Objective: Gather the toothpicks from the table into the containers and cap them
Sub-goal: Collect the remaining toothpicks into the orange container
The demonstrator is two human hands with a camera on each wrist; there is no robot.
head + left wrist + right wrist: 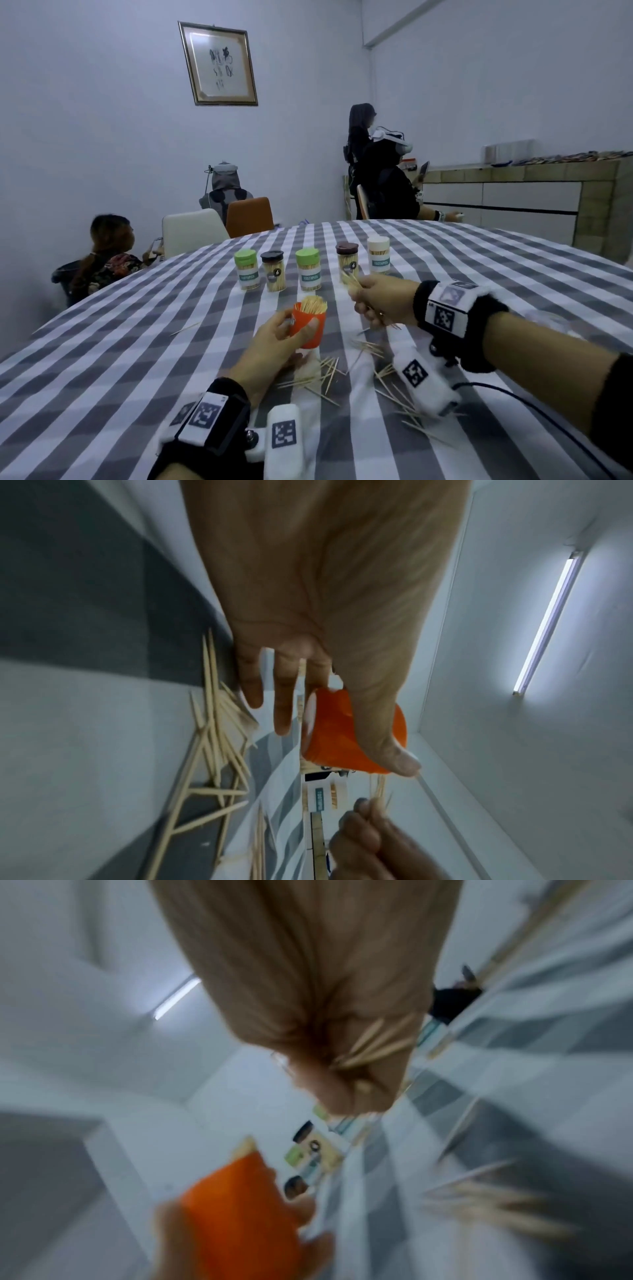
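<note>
Left hand (274,337) raised, its fingers (284,696) curled in a grip; right hand (383,301) beside it, clenched in a pinch.

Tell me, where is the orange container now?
In the head view, the orange container is near the table's middle, gripped by the left hand, in front of the row of capped jars.

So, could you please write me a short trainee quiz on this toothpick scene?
1. True or false: the orange container in the left hand is already capped.
2. How many capped jars stand in the row behind the hands?
3. What does the right hand hold? A) a lid B) a bunch of toothpicks C) nothing

Key: 1. False: it is open, with toothpicks sticking out of its top. 2. Five. 3. B. More loose toothpicks lie on the striped tablecloth.
</note>
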